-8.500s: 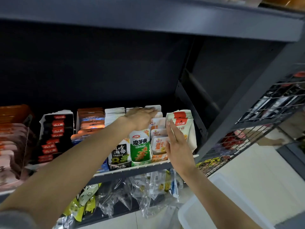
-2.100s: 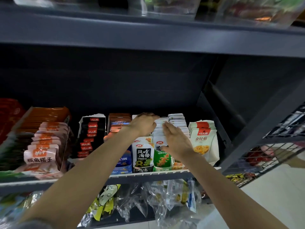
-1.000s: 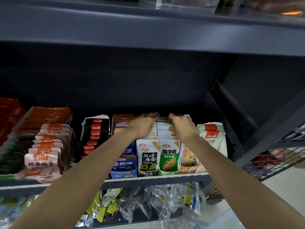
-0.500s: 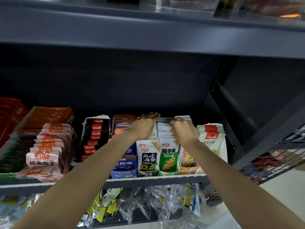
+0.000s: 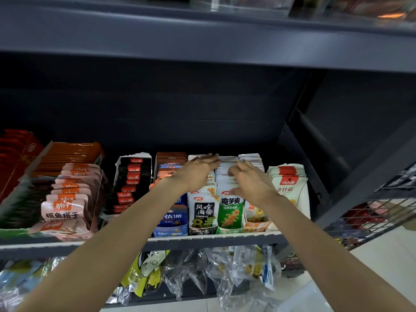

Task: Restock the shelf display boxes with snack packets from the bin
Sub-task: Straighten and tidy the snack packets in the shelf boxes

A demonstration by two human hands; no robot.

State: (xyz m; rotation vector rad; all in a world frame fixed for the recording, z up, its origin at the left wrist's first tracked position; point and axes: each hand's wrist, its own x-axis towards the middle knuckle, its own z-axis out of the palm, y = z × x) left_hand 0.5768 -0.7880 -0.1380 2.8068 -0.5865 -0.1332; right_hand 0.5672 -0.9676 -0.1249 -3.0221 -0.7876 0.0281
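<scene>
left hand (image 5: 195, 174): flat, fingers straight, resting on the seaweed packets (image 5: 203, 210) row
right hand (image 5: 248, 181): fingers curled, pinching tops of the green konjac packets (image 5: 231, 210)
shelf (image 5: 202, 240): dark metal, display boxes side by side

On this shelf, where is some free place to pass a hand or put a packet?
Free: the dark gap behind the rows, under the upper shelf, and right of the enoki packets. Crowded: the middle rows under the left hand and right hand.

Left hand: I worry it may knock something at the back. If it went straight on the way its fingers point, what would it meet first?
The left hand points back and rightward over the white packet rows; probably their rear tops, then the dark back panel. Depth is unclear.
</scene>
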